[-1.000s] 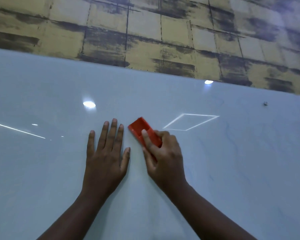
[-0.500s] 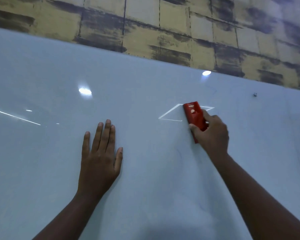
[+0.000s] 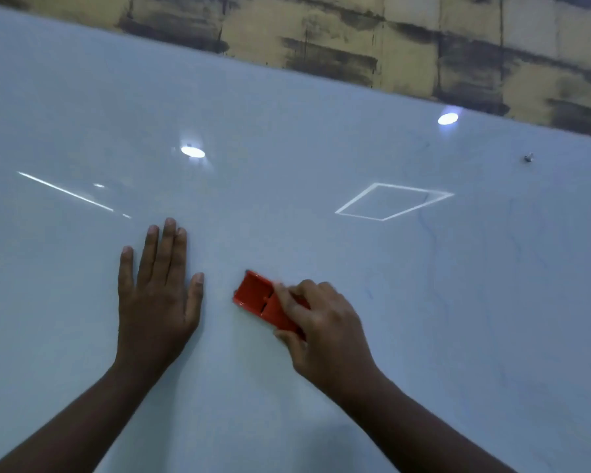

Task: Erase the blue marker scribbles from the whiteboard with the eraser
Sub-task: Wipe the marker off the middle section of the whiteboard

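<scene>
A glossy whiteboard (image 3: pixel 287 138) fills most of the view. My right hand (image 3: pixel 325 329) grips a red eraser (image 3: pixel 260 298) and presses it flat on the board, just right of my left hand (image 3: pixel 157 295). My left hand lies flat on the board with fingers apart and holds nothing. Faint blue marker scribbles (image 3: pixel 430 240) run down the board to the right of the eraser, with more thin lines (image 3: pixel 516 233) further right.
A wall of yellow and dark smudged tiles (image 3: pixel 355 42) shows above the board's top edge. A small screw (image 3: pixel 528 158) sits near the board's upper right. Ceiling lights reflect on the board, including a bright square outline (image 3: pixel 389 201).
My right hand has swept the eraser from the upper right, near the square reflection, down and left to beside my left hand. The left hand stays flat on the board.
</scene>
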Available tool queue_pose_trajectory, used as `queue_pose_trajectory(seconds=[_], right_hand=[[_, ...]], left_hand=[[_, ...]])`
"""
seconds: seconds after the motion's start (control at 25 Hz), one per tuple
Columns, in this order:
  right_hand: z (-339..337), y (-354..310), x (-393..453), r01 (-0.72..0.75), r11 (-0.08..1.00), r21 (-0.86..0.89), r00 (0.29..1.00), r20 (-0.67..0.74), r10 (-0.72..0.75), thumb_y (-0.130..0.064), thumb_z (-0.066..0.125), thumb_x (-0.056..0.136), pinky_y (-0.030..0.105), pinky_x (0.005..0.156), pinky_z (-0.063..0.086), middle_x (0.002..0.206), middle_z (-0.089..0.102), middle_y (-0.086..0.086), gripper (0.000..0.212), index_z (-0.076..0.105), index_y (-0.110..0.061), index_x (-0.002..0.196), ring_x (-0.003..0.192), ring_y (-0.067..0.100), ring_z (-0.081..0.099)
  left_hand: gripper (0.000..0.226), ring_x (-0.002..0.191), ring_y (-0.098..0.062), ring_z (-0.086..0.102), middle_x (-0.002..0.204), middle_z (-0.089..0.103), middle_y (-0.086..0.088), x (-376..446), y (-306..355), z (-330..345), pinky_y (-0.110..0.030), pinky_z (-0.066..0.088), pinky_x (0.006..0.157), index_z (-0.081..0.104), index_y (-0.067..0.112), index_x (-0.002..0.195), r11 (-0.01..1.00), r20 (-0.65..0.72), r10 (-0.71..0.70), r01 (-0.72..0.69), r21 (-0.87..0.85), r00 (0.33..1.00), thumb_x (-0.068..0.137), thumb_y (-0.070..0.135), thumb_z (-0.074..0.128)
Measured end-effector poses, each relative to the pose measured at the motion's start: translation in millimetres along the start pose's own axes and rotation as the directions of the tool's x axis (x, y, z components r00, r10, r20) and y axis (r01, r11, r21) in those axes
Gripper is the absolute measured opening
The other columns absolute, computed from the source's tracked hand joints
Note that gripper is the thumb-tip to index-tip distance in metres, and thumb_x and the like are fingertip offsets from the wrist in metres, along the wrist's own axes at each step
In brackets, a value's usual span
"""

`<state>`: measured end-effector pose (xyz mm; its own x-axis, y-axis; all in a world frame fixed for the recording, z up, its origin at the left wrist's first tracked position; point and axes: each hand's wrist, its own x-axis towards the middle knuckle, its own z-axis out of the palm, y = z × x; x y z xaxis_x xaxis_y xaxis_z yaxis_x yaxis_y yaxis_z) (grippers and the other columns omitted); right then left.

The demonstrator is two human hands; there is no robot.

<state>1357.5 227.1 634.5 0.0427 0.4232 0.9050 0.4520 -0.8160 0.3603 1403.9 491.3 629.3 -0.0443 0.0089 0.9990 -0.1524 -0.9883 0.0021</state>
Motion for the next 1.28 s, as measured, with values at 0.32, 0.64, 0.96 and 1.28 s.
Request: queue_pose_trajectory(seconds=[0.32, 0.64, 0.96, 1.28], right_hand=[[-27, 50, -8, -0.132, 0.991, -0.037, 0.990, -0.062, 0.130, -0.038, 0.087, 0.076, 0.033, 0.067, 0.055, 0.109, 0.065, -0.003, 0.072, 0.062, -0.025, 0.143, 0.095, 0.026, 0.062], [-53, 97, -57, -0.557, 0.830, 0.014, 0.822, -0.134, 0.554, -0.046, 0.083, 0.083, 0.037, 0.068, 0.056, 0.098, 0.062, 0.000, 0.073, 0.057, -0.022, 0.148, 0.081, 0.019, 0.060], [12, -25, -98, -0.267, 0.963, 0.048, 0.962, -0.044, 0.269, -0.029, 0.080, 0.085, 0.042, 0.075, 0.052, 0.110, 0.063, 0.007, 0.063, 0.062, -0.012, 0.143, 0.089, 0.031, 0.057], [-3, -16, -134, -0.259, 0.965, -0.034, 0.966, 0.007, 0.259, -0.027, 0.082, 0.082, 0.039, 0.076, 0.053, 0.114, 0.066, 0.004, 0.059, 0.066, -0.016, 0.138, 0.094, 0.032, 0.063]], left_hand=[[0.066, 0.163, -0.034, 0.017, 0.175, 0.018, -0.018, -51, 11, -4, -0.062, 0.016, 0.129, 0.024, 0.000, 0.166, 0.999, 0.023, -0.032, 0.033, -0.011, 0.999, 0.109, 0.033, 0.036], [0.066, 0.163, -0.034, 0.016, 0.175, 0.017, -0.018, -75, 13, -6, -0.061, 0.015, 0.130, 0.022, 0.000, 0.166, 0.999, 0.043, -0.034, 0.035, -0.015, 0.999, 0.111, 0.033, 0.037], [0.064, 0.164, -0.033, 0.012, 0.176, 0.014, -0.017, -90, 20, -9, -0.057, 0.010, 0.132, 0.018, 0.003, 0.168, 0.996, 0.089, -0.078, 0.081, -0.029, 0.993, 0.113, 0.033, 0.035], [0.065, 0.163, -0.035, 0.014, 0.175, 0.017, -0.020, -130, 12, -14, -0.059, 0.012, 0.131, 0.021, 0.000, 0.166, 0.997, 0.132, 0.005, 0.005, -0.082, 0.991, 0.112, 0.030, 0.040]])
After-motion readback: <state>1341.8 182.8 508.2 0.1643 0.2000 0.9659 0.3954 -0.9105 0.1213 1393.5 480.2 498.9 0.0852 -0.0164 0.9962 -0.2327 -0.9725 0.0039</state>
